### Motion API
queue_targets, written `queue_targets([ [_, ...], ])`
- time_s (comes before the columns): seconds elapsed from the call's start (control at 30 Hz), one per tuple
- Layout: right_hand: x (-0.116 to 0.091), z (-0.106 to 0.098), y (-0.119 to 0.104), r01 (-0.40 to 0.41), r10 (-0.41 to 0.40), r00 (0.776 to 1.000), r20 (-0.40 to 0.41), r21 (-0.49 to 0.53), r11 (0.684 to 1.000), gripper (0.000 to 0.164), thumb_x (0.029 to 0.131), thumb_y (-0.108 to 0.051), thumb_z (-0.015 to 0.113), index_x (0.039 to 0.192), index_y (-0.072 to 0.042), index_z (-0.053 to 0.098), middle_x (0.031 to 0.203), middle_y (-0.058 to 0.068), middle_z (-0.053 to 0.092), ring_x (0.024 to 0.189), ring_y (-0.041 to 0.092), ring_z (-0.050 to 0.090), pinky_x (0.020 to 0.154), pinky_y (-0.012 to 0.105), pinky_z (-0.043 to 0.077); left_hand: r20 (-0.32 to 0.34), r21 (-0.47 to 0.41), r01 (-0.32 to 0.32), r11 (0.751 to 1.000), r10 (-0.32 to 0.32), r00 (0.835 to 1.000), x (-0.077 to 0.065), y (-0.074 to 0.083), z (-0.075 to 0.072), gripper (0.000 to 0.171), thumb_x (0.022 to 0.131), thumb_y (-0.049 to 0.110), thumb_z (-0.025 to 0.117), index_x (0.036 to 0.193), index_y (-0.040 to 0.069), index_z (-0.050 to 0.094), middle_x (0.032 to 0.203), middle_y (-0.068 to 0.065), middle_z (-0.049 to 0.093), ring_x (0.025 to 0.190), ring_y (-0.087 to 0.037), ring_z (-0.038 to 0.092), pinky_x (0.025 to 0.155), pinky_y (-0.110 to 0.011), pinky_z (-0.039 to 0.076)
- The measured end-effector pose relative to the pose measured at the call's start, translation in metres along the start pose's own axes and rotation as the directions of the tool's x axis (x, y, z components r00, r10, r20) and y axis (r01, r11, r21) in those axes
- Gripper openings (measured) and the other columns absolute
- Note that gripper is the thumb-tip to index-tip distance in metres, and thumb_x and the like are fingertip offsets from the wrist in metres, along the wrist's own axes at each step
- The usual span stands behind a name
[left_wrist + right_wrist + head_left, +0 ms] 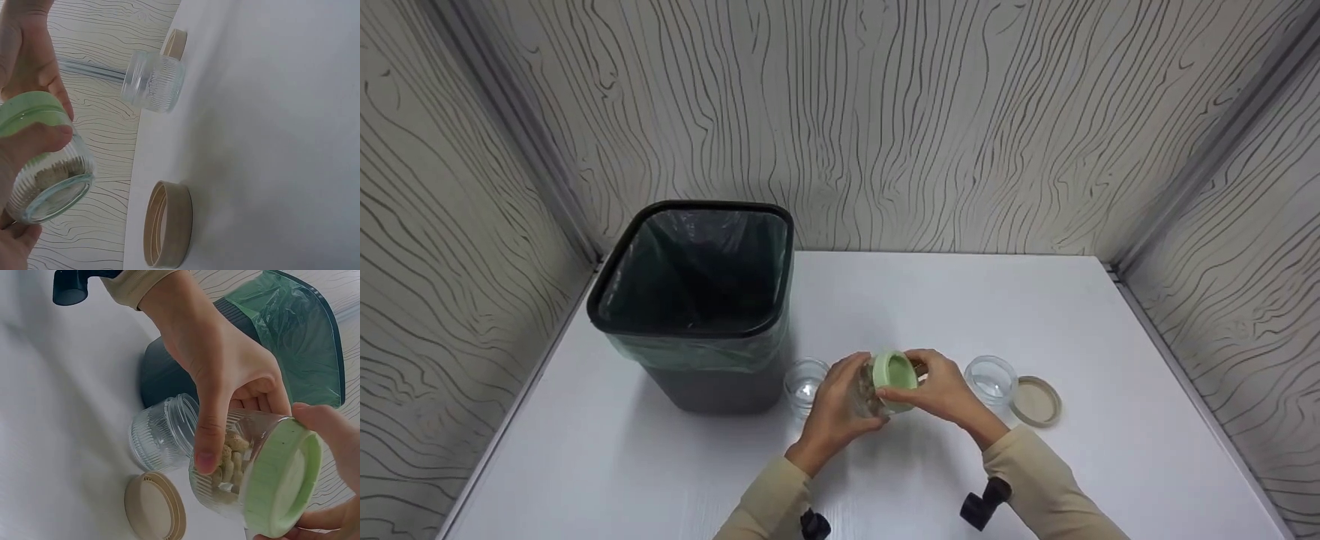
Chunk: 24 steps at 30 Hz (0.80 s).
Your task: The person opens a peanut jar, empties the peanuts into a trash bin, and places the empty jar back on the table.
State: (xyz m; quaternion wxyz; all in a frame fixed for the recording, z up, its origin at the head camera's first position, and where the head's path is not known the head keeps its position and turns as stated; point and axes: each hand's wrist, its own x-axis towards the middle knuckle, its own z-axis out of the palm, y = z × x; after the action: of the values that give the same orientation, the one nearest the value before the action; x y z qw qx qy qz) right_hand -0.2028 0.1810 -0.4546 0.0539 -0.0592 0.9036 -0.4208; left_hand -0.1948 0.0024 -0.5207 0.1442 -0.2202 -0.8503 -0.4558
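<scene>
A ribbed glass jar [256,430] with a pale green screw lid [281,478] is held tilted above the white table. Inside lie several beige, peanut-shaped pieces [228,464]. My left hand [834,405] grips the jar's glass body, thumb on one side and fingers round the other. With its thumb and fingers, my right hand [945,388] holds the green lid by its rim. The lid sits on the jar's mouth, its top facing my right hand.
One lidless glass jar [805,382] stands left of my hands, a beige lid [154,506] near it. Another lidless jar [990,379] stands to the right, beside a second beige lid [1036,401]. A dark bin [716,390] with a green liner is at the back left. Patterned walls [885,135] enclose the table.
</scene>
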Motion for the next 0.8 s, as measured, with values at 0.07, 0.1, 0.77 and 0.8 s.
queue_targets([
  [0.07, -0.0002, 0.0001, 0.0004, 0.013, -0.013, 1.0, -0.015, -0.002, 1.0, 0.068, 0.069, -0.033, 0.084, 0.121, 0.004, 0.059, 0.108, 0.016, 0.066, 0.094, 0.022, 0.061, 0.073, 0.027, 0.053, 0.005, -0.002, 0.006, 1.0, -0.006, 1.0, -0.0001, 0.0016, -0.0005, 0.084, 0.061, 0.015, 0.089, 0.134, 0.005, 0.049, 0.134, -0.009, 0.057, 0.124, -0.024, 0.055, 0.106, -0.04, 0.049],
  [0.1, -0.0002, 0.0003, 0.0008, 0.017, -0.017, 1.0, -0.022, -0.002, 1.0, 0.066, 0.069, -0.031, 0.084, 0.12, 0.004, 0.06, 0.106, 0.015, 0.066, 0.093, 0.021, 0.061, 0.072, 0.026, 0.052, 0.007, -0.002, 0.008, 1.0, -0.008, 1.0, -0.0001, 0.0021, -0.0006, 0.084, 0.06, 0.015, 0.089, 0.134, 0.005, 0.049, 0.134, -0.009, 0.057, 0.124, -0.024, 0.055, 0.106, -0.04, 0.049],
  [0.77, -0.0018, 0.0048, 0.0095, 0.196, -0.198, 0.98, -0.019, -0.071, 0.978, 0.065, 0.06, -0.033, 0.087, 0.111, 0.0, 0.064, 0.099, 0.011, 0.066, 0.086, 0.016, 0.06, 0.069, 0.021, 0.051, 0.063, -0.052, 0.018, 0.998, -0.015, 0.998, -0.003, -0.0035, -0.0055, 0.081, 0.057, 0.018, 0.09, 0.129, 0.006, 0.054, 0.126, -0.008, 0.062, 0.116, -0.023, 0.06, 0.1, -0.037, 0.053],
  [0.8, -0.0017, 0.0045, 0.01, 0.207, -0.209, 0.978, -0.015, -0.068, 0.976, 0.064, 0.06, -0.033, 0.087, 0.111, -0.001, 0.064, 0.099, 0.011, 0.066, 0.086, 0.016, 0.06, 0.069, 0.021, 0.051, 0.067, -0.061, 0.016, 0.998, -0.012, 0.998, -0.0029, -0.0037, -0.0063, 0.081, 0.057, 0.018, 0.09, 0.129, 0.006, 0.054, 0.126, -0.008, 0.062, 0.116, -0.023, 0.06, 0.101, -0.038, 0.052],
])
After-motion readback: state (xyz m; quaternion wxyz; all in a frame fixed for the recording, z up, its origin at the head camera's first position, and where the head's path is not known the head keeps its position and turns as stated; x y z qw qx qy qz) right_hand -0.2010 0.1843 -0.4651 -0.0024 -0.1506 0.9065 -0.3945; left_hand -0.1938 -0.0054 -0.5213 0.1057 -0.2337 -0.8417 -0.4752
